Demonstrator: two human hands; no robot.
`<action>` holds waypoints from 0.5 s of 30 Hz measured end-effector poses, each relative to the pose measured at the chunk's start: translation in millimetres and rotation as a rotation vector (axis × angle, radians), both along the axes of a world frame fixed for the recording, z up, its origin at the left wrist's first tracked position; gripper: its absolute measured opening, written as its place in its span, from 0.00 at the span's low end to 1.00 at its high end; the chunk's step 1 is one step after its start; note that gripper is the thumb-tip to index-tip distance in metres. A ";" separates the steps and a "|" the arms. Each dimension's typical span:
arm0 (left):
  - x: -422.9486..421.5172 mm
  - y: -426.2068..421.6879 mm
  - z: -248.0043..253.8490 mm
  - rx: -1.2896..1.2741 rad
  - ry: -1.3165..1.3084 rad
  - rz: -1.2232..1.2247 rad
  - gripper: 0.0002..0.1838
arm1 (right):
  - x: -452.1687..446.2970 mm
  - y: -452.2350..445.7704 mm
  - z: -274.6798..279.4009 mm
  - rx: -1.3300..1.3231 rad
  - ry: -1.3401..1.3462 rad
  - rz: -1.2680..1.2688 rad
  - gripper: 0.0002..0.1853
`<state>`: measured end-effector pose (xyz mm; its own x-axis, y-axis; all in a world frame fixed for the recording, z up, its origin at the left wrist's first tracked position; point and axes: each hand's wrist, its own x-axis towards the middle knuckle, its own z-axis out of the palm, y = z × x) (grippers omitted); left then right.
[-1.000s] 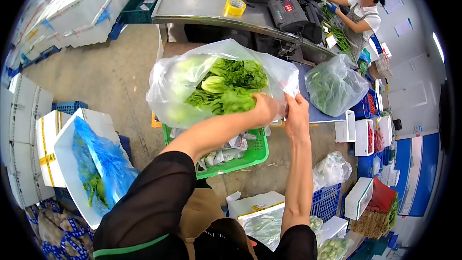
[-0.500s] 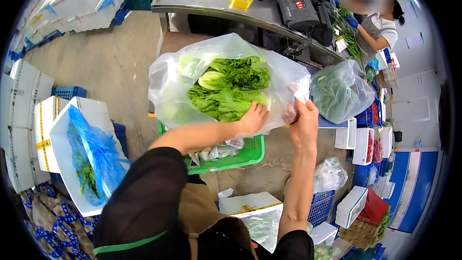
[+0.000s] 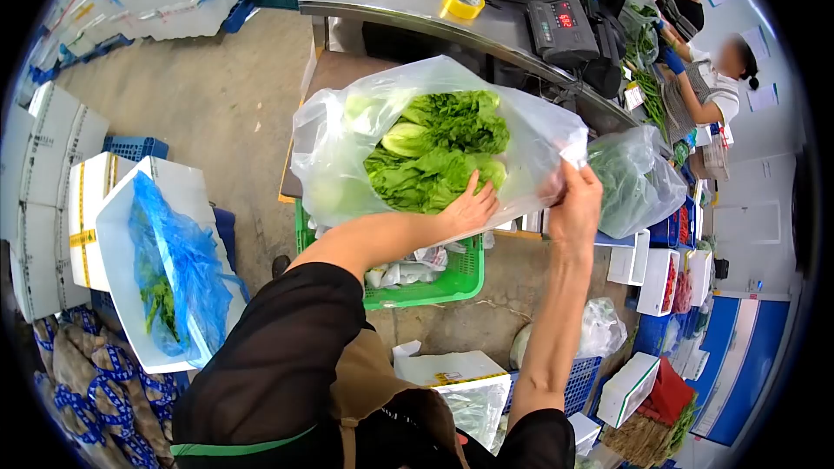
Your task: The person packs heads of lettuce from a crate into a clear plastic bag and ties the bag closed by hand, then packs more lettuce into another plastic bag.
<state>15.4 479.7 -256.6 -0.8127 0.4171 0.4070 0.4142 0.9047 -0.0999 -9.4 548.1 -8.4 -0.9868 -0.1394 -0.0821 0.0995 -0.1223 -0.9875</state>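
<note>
A large clear plastic bag [image 3: 334,165] lies with its mouth open, and leafy green lettuce [image 3: 434,148] shows inside. My left hand [image 3: 469,207] rests on the lower right leaves with its fingers spread. At the bag's right edge, my right hand [image 3: 577,200] is closed on the gathered plastic. Just beyond it sits a second clear bag [image 3: 634,178] of greens. Below the lettuce bag is a green basket [image 3: 426,297] with crumpled paper and plastic in it.
A metal table [image 3: 382,0] holds a yellow tape roll [image 3: 463,2] and a scale [image 3: 562,26] with red digits. Two people stand at the upper right by green vegetables. Foam boxes [image 3: 165,247] stand at left and at lower right. Stuffed sacks [image 3: 100,382] lie at lower left.
My left hand has gone from near the bag's right side onto the lettuce, its fingers now spread. My right hand still grips the bag edge. The view has shifted.
</note>
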 end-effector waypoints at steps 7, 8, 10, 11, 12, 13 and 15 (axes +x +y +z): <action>14.8 -1.8 -32.6 -0.220 0.036 -0.029 0.22 | 10.9 23.9 -38.1 0.179 -0.022 0.094 0.10; 11.3 5.9 -39.4 -0.230 0.034 -0.007 0.24 | 10.0 28.4 -37.2 0.153 -0.025 0.049 0.08; -4.2 15.2 -74.0 -0.085 0.012 -0.073 0.26 | 5.2 35.8 -29.9 0.077 -0.039 -0.006 0.02; 1.5 5.5 -31.9 0.051 -0.190 -0.126 0.25 | 4.8 39.0 -24.8 0.096 -0.051 -0.018 0.02; -3.8 8.5 -44.2 0.135 -0.091 -0.158 0.24 | 3.2 43.8 -27.7 0.132 -0.017 0.039 0.03; 3.4 -7.7 -15.1 0.080 -0.240 -0.242 0.25 | -2.9 53.2 -39.4 0.160 0.032 0.128 0.04; 30.4 -29.6 3.1 0.120 -0.158 -0.286 0.28 | 6.1 38.0 -40.6 0.213 0.023 0.174 0.04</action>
<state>45.8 450.1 -253.4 -0.7269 0.5935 0.3456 0.6543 0.7513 0.0860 -3.3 586.1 -48.9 -0.9514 -0.2893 -0.1056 0.0780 0.1055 -0.9914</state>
